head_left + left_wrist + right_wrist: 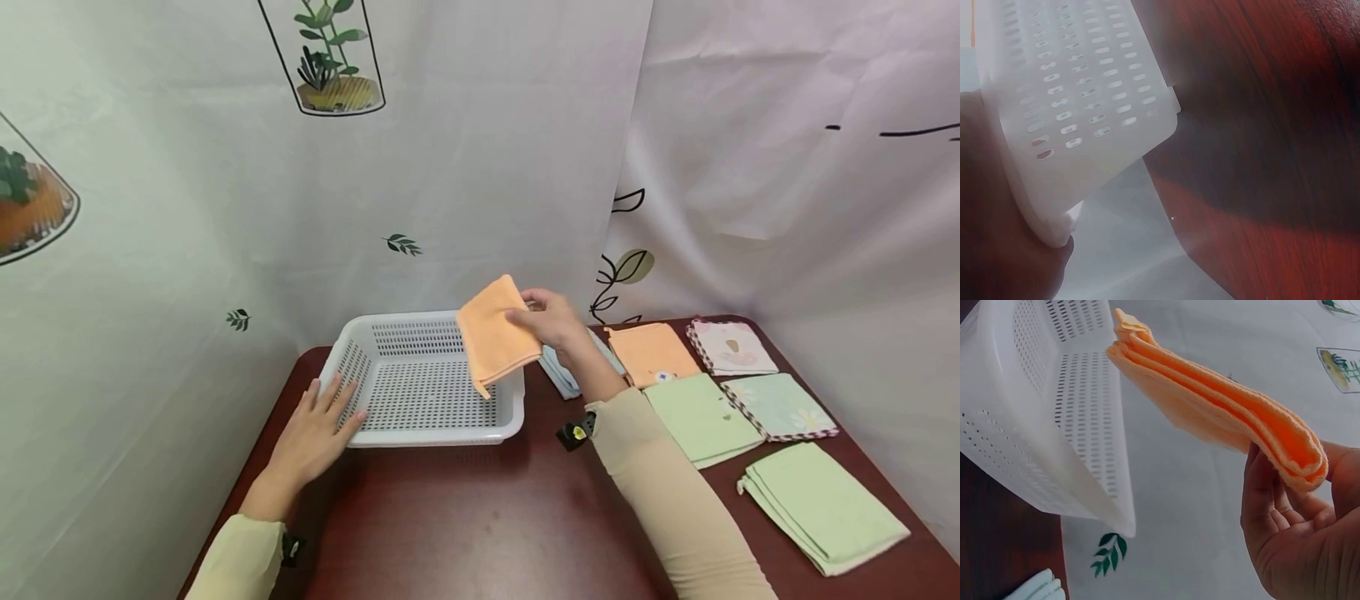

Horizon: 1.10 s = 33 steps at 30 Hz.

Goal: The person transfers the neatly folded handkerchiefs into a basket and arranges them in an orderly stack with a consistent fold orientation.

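A folded orange towel is pinched between the thumb and fingers of my right hand. It hangs over the right side of a white perforated plastic basket, and its layered folds show in the right wrist view. My left hand rests with spread fingers on the basket's left rim. In the left wrist view, part of that hand lies against the basket's edge, beside the slotted wall. The basket's visible floor is bare.
Folded towels lie on the right of the dark red table: a light blue one partly behind my right arm, an orange one, a pink one, a flowered one, and green ones. A printed curtain stands behind.
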{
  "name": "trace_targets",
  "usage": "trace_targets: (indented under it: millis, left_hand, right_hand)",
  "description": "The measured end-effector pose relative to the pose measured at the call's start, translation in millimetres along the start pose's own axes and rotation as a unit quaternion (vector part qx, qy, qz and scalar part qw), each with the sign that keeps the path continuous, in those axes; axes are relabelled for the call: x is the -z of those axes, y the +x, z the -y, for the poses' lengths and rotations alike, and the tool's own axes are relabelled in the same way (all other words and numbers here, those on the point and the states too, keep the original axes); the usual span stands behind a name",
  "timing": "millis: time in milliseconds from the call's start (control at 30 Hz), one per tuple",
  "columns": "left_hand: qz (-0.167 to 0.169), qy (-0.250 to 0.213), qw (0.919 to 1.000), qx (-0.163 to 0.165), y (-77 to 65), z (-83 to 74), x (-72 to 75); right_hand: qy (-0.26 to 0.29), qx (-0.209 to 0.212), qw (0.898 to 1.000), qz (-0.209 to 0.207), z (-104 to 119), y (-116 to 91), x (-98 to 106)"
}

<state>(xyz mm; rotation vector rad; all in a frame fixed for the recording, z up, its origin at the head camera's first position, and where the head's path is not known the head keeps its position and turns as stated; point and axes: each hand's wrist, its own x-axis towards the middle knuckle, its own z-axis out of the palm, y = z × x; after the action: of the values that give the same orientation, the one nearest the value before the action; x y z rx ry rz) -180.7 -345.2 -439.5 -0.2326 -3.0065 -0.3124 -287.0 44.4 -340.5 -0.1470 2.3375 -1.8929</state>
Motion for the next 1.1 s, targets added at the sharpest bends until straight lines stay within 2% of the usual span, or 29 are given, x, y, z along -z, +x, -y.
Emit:
trace_targets:
  millis: [400,667,967,1100]
  left_hand:
    - [-0.005,0.0,1.0,0.001,-1.6,1.6,-0.8]
    - [-0.024,-0.009,0.9997,-0.003,-2.3,2.8,-3.1]
    - [-0.016,-0.005,0.9999,0.002,-2.6,2.6,-4.6]
    - [-0.018,-0.006,0.9998,0.0,-1.6,1.7,-4.6]
  right_hand:
    - [0.007,-0.02,1.0,0.001,-8.9,13.2,-26.0]
    - [0.012,-0.037,0.999,0.006,-11.7,19.9,-42.9]
    - [0.005,-0.059,0.998,-0.002,-21.8,25.8,-59.5]
    - [0.024,-0.065,0.998,-0.003,-24.5,27.2,-64.6]
